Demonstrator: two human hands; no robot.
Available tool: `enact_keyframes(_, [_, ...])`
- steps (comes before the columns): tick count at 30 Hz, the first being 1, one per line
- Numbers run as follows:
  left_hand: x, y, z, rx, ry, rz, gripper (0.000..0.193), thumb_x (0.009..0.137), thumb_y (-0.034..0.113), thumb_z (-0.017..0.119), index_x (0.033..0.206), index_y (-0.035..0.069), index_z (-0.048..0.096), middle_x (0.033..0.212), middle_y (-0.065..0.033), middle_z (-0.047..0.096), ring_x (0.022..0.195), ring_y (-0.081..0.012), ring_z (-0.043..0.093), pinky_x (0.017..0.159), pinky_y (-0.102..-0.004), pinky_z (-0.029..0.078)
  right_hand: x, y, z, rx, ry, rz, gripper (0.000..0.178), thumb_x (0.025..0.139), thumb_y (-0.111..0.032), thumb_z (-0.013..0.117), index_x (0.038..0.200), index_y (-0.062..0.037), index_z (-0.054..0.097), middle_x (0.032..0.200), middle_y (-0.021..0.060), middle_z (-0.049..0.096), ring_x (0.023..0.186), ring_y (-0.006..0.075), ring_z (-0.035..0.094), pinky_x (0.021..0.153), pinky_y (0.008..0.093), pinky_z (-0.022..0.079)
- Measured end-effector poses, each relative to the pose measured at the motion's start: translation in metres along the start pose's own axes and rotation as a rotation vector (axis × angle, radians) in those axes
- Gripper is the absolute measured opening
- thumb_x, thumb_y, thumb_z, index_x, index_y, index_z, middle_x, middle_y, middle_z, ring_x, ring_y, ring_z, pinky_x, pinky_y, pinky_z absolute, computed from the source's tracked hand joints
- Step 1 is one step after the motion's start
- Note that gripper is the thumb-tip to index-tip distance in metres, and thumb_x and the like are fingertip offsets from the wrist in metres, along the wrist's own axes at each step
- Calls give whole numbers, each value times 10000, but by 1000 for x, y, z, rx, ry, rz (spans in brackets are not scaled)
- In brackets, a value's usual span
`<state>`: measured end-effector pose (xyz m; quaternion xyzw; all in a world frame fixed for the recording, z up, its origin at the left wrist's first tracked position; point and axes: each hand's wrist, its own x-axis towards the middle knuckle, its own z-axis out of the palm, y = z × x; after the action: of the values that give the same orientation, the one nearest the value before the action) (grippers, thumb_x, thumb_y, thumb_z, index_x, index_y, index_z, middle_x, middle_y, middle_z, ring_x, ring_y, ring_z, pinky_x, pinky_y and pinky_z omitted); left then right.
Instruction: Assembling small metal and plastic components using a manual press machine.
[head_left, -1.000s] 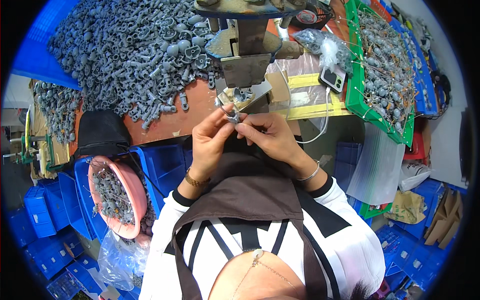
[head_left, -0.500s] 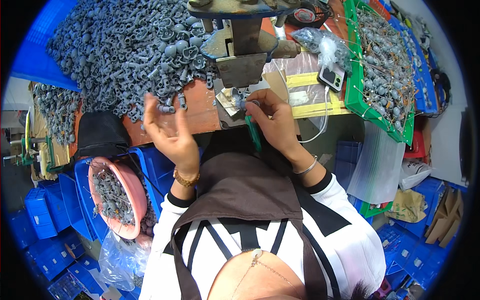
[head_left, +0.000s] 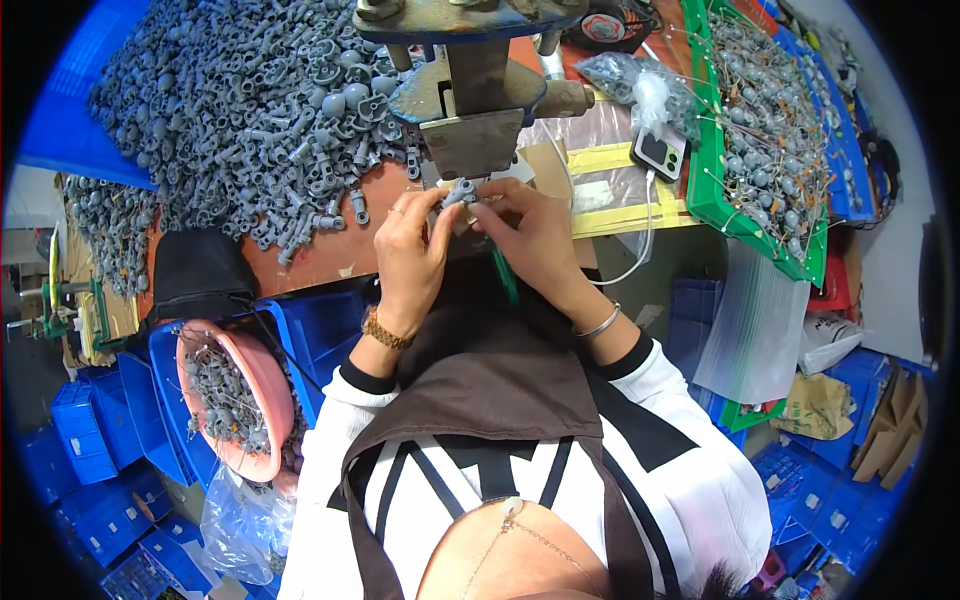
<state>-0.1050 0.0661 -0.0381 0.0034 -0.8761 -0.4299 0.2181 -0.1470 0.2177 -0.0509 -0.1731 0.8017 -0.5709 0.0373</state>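
Observation:
Below the metal head of a bench press [head_left: 472, 145], a small grey plastic fitting [head_left: 459, 192] is held up between my two hands. My left hand [head_left: 408, 262] pinches it from the left with thumb and forefinger. From the other side, my right hand [head_left: 535, 242] closes thumb and fingers at its right end; the fingertips partly cover what is there. A narrow green thing [head_left: 504, 274] hangs under my right hand, its upper end hidden. Left of the press lies a large heap of similar grey plastic parts [head_left: 250, 120], with a few loose ones at its near edge.
A green tray [head_left: 708, 190] of grey parts with wires stands at the right, near a phone [head_left: 660, 155] on a white cable. A pink basin [head_left: 278, 400] of parts sits lower left. A black pouch [head_left: 203, 270] hangs by the table's front edge; blue bins [head_left: 85, 425] stand below.
My left hand has moved right and inward from beside the heap, its spread fingers closing on the fitting. My right hand has stayed near the press, shifting slightly.

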Motion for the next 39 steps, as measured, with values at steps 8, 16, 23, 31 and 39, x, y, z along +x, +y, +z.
enact_keyframes(8, [17,-8,-5,90,-105,101,190,781,93,706,965,67,668,772,-98,579,637,-259,576,569,-356,456,6,-14,-22,-415,50,-135,124,820,-130,678,851,-11,664,678,111,667,591,179,665,561,280,498])
enact_keyframes(16, [17,1,4,237,-82,281,169,781,79,686,950,87,671,757,-86,551,657,-270,584,574,-375,467,148,-40,-102,832,-125,-240,251,907,-172,602,1074,14,585,933,37,624,834,75,575,714,233,448])
enact_keyframes(23, [10,2,1,234,-52,228,149,788,61,674,937,68,674,765,-104,557,653,-280,590,568,-371,470,24,-92,-72,80,436,-699,280,761,-113,754,975,-26,595,905,102,619,820,210,622,820,347,492])
enact_keyframes(31, [8,5,-12,502,-65,159,277,825,266,675,985,47,620,850,-157,615,723,-354,615,595,-437,470,19,-109,-126,-236,247,-1030,225,699,-123,803,849,-49,651,848,62,654,771,231,645,777,365,513])
enact_keyframes(39, [-44,30,-48,-1064,-220,-433,219,961,174,514,894,-8,616,546,63,363,470,-49,294,460,-217,228,135,64,-328,-1450,505,317,229,812,-298,632,865,-89,709,843,139,688,824,333,663,702,438,517])
